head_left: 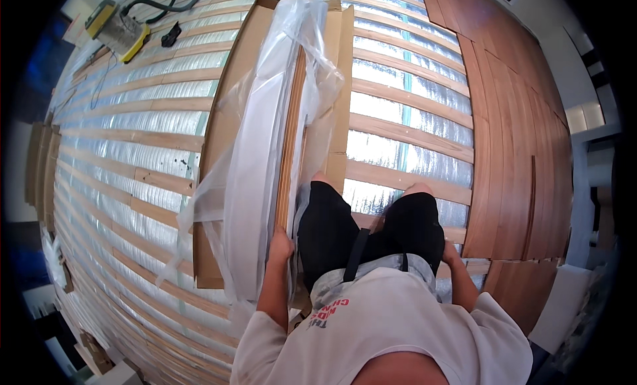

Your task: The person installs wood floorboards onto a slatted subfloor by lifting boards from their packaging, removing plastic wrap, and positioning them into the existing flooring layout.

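Note:
A long open cardboard box [209, 252] lies on the floor to my left. Inside it, white foam sheeting [255, 159] and clear plastic film [318, 60] wrap a stack of long wooden floorboards [290, 146], whose brown edges show through the opened wrapping. My left hand [281, 244] is closed at the near end of this stack, gripping the edge of the boards. My right hand [451, 253] is down beside my right thigh, apart from the box; its fingers are mostly hidden.
Wooden battens [411, 136] run across silver foil insulation [375, 66]. Finished brown flooring [514, 133] covers the right side, with a loose narrow strip [531, 199] on it. A yellow-and-grey vacuum cleaner [118, 30] with a hose stands far left, near a small black object [171, 35].

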Tool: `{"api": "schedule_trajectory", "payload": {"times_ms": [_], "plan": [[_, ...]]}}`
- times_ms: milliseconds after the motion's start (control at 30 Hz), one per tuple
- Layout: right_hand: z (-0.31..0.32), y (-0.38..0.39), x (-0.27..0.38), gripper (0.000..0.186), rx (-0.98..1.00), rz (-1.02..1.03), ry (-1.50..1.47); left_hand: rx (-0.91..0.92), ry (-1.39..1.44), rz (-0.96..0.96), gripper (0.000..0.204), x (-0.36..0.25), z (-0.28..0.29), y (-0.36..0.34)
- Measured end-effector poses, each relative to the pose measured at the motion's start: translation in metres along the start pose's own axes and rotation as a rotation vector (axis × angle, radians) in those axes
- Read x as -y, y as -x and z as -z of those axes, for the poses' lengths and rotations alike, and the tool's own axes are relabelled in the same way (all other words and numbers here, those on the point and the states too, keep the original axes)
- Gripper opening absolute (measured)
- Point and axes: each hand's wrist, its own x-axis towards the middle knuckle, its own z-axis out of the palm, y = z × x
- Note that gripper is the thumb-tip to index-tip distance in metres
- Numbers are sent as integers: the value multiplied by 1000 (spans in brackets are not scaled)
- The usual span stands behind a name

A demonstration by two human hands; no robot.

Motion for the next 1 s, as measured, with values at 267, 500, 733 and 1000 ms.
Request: {"api": "schedule_trajectory", "payload": {"times_ms": [267,500,733,1000], "plan": [[85,-50,132,34,-323,-246,81,-116,107,43,33,-36,98,65],[31,-141,337,33,-178,308,-575,-155,203,101,34,-116,185,121],[-54,-152,488,39,609,43,-1653,-74,510,245,28,-113,181,227],[-70,-101,488,43,753,68,-1957,-314,0,373,46,-124,165,312]]}}
